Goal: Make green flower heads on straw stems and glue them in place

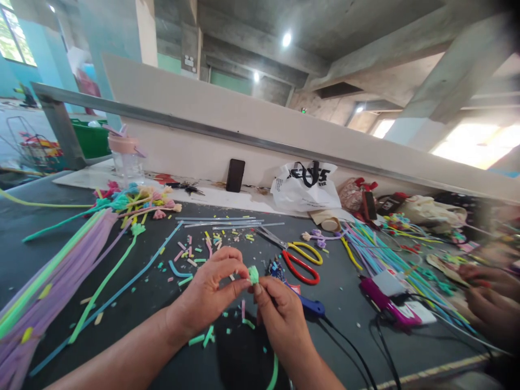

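Both my hands meet over the dark table and pinch a small curled green pipe-cleaner piece. My left hand grips it from the left with thumb and fingers closed. My right hand holds it from the right, fingers closed, and the green stem runs down below the wrist. Short cut scraps in green, pink and yellow lie scattered around both hands.
Long purple and green pipe cleaners lie at the left, finished flower shapes behind them. Red and yellow scissors, a blue-handled tool with a cable, a white bag, a phone and another person's hands are nearby.
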A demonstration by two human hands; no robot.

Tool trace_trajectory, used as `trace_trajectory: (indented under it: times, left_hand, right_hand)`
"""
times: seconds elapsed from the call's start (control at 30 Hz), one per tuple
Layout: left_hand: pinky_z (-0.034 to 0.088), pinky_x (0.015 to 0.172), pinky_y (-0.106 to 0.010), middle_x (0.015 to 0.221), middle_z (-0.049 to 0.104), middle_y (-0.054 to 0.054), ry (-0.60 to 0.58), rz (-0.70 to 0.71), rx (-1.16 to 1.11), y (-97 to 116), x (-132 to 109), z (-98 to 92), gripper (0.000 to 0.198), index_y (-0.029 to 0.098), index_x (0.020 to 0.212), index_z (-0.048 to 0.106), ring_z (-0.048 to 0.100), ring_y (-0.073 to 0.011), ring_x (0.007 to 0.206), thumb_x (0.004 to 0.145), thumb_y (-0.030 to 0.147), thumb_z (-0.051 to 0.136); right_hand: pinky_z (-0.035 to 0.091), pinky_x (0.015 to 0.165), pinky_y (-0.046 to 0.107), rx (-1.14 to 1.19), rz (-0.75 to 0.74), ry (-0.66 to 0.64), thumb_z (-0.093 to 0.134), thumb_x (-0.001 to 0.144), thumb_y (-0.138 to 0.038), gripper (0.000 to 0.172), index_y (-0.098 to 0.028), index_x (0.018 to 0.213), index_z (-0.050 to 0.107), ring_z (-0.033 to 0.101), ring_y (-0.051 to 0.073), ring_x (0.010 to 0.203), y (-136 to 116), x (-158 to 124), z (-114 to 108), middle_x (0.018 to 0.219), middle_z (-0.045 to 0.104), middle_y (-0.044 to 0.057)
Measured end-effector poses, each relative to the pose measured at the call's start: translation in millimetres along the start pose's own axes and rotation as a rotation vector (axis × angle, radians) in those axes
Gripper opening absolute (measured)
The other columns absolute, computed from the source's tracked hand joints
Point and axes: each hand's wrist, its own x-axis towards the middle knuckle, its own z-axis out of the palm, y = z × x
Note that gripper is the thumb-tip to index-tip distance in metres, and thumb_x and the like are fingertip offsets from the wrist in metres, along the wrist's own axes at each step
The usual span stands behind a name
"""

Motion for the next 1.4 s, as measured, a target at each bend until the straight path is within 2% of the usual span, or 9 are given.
trace_trajectory:
  times: [0.27,0.6,0.7,0.83,0.97,1.13,1.4]
  left_hand:
    - [0.040,0.083,-0.024,0.091,0.054,-0.004,-0.002,-0.043,0.011,1,1,0.6,0.011,0.016,0.074,0.060,0.054,-0.0137,0.088,0.083,0.016,0.053]
    - [0.044,0.076,-0.022,0.088,0.054,-0.004,0.012,-0.137,-0.130,3,0,3.5,0.017,0.016,0.066,0.058,0.056,-0.0130,0.082,0.082,0.017,0.053]
    - [0.044,0.076,-0.023,0.087,0.056,-0.004,0.029,-0.114,-0.084,2,1,4.2,0.017,0.016,0.065,0.059,0.056,-0.0133,0.081,0.081,0.017,0.054]
    - [0.044,0.077,-0.025,0.086,0.057,-0.004,0.111,-0.073,0.022,-3,0,6.2,0.016,0.017,0.069,0.060,0.056,-0.0143,0.082,0.083,0.017,0.051]
    - [0.043,0.079,-0.026,0.087,0.056,-0.004,0.085,-0.080,0.032,-4,-1,6.3,0.015,0.017,0.070,0.060,0.056,-0.0145,0.084,0.083,0.017,0.053]
    - [0.041,0.083,-0.026,0.092,0.054,-0.005,0.068,-0.144,-0.068,-5,-1,7.6,0.008,0.016,0.072,0.061,0.055,-0.0154,0.089,0.078,0.019,0.059]
    - [0.041,0.077,-0.023,0.089,0.050,-0.003,0.047,-0.241,-0.320,-3,0,10.5,0.013,0.016,0.064,0.059,0.052,-0.0133,0.083,0.076,0.020,0.061]
  right_hand:
    - [0.036,0.053,0.021,-0.106,-0.077,0.021,0.043,0.089,-0.023,0.027,-0.019,0.064,0.052,0.049,0.012,0.054,0,1,-1,0.056,0.048,-0.002]
    - [0.037,0.051,0.020,-0.070,-0.043,0.030,0.045,0.088,-0.023,0.027,-0.019,0.063,0.054,0.050,0.012,0.051,0,1,1,0.055,0.049,-0.002]
    - [0.037,0.049,0.020,-0.073,-0.025,0.030,0.045,0.087,-0.024,0.027,-0.019,0.062,0.054,0.050,0.012,0.050,1,2,0,0.054,0.049,-0.002]
    - [0.037,0.051,0.021,-0.114,-0.046,0.061,0.044,0.087,-0.023,0.026,-0.019,0.063,0.053,0.050,0.012,0.051,2,3,-1,0.053,0.050,-0.002]
    - [0.037,0.051,0.020,-0.154,-0.100,0.069,0.044,0.087,-0.020,0.026,-0.019,0.062,0.052,0.050,0.012,0.053,1,3,0,0.056,0.051,-0.001]
    - [0.036,0.052,0.020,-0.161,-0.119,0.039,0.043,0.087,-0.017,0.027,-0.019,0.061,0.049,0.048,0.011,0.053,0,2,2,0.056,0.049,-0.001]
    - [0.035,0.051,0.020,-0.124,-0.117,0.037,0.044,0.086,-0.017,0.029,-0.019,0.057,0.047,0.046,0.011,0.052,-2,1,3,0.054,0.046,-0.002]
